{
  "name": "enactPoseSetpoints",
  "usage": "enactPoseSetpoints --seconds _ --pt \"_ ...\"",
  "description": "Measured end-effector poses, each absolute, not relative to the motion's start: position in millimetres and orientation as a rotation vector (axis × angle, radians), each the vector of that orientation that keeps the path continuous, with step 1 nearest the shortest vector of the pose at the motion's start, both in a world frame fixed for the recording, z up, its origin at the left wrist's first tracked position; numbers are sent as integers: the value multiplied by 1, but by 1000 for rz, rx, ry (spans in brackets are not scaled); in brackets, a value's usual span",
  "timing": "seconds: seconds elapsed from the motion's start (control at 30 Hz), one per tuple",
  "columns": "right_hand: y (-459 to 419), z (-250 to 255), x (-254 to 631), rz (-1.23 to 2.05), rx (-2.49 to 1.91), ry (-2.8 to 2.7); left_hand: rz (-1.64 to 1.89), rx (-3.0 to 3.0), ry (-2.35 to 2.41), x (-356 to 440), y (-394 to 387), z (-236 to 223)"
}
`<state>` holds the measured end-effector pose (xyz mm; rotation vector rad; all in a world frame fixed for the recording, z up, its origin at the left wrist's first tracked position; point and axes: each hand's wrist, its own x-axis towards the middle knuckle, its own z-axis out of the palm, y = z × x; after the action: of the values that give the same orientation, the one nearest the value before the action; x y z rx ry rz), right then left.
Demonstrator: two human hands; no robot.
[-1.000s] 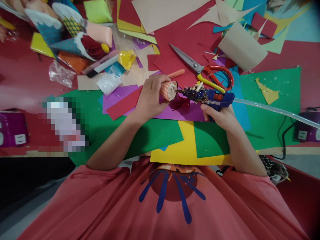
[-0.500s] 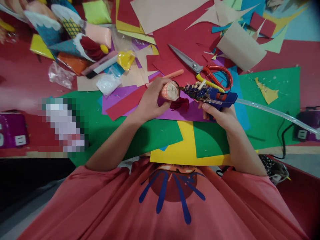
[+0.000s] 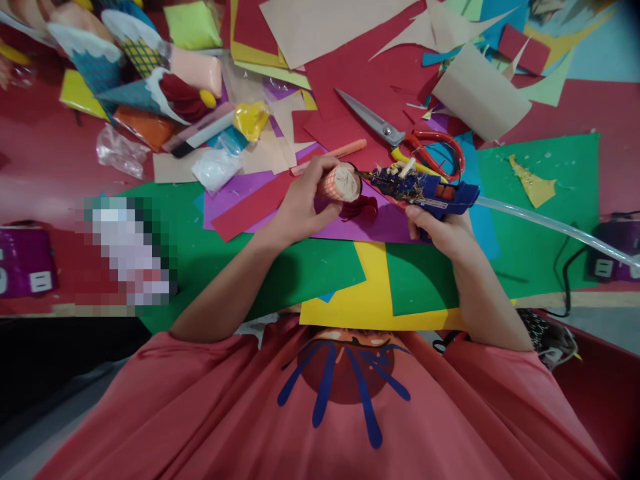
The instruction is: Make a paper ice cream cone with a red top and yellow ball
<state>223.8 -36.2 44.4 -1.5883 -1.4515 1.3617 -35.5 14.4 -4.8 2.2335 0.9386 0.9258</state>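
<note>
My left hand (image 3: 305, 203) is closed around a small checkered paper roll (image 3: 342, 184), its pale crumpled end turned up and to the right. Dark red strands (image 3: 364, 209) hang below the roll's right side. In my right hand (image 3: 440, 230) is a blue glue gun (image 3: 425, 189), gripped by its handle, with bits of dried glue and scraps stuck along its front. Its nozzle points left, right at the roll's edge; whether it touches, I cannot tell. A long clear glue stick (image 3: 550, 220) sticks out of the back of the gun toward the right.
Scissors (image 3: 390, 131) with red and yellow handles lie open just beyond the glue gun. An orange marker (image 3: 330, 157) rests behind my left hand. Coloured paper sheets (image 3: 330, 267) cover the table. Paper cones (image 3: 135, 93) and clay packets (image 3: 193, 25) crowd the far left; a beige paper roll (image 3: 483, 93) lies far right.
The glue gun has shifted very slightly to the right with my right hand. The paper roll in my left hand has turned a little; all else stays put.
</note>
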Motion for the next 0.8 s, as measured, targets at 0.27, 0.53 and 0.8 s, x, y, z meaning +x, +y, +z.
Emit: enactPoseSetpoints --seconds 0.27,0.53,0.8 --pt "-38 37 227 1430 -1534 -1400 861 2159 1020 -35 13 1" --pt "-36 32 228 1394 -1545 -1402 870 2175 1071 -35 13 -3" --pt "-35 32 228 1407 -1561 -1434 1049 2196 966 -32 14 -3"
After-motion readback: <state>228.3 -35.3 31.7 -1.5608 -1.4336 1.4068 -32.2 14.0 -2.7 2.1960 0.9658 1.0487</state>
